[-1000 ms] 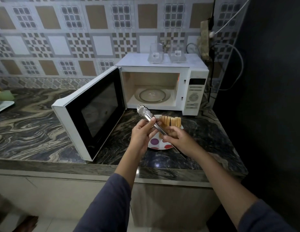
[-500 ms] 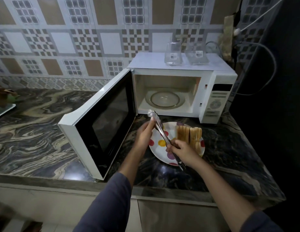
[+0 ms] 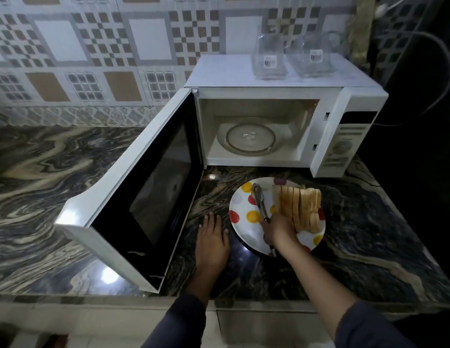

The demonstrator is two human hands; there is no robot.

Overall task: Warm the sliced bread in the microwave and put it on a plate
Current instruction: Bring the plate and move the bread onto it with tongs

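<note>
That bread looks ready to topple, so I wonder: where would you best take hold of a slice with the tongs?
Probably the end slice nearest the tongs, at its top edge, coming from above. The bread stands on edge in a row on the plate, so its tops are exposed and that outer face is free.

Looking down into a home kitchen, showing patterned wall tiles [image 3: 148,41] across the upper left, a marbled stone counter [image 3: 43,172] below, a white microwave [image 3: 219,71] centre right, carrying glass jars [image 3: 269,61].
</note>
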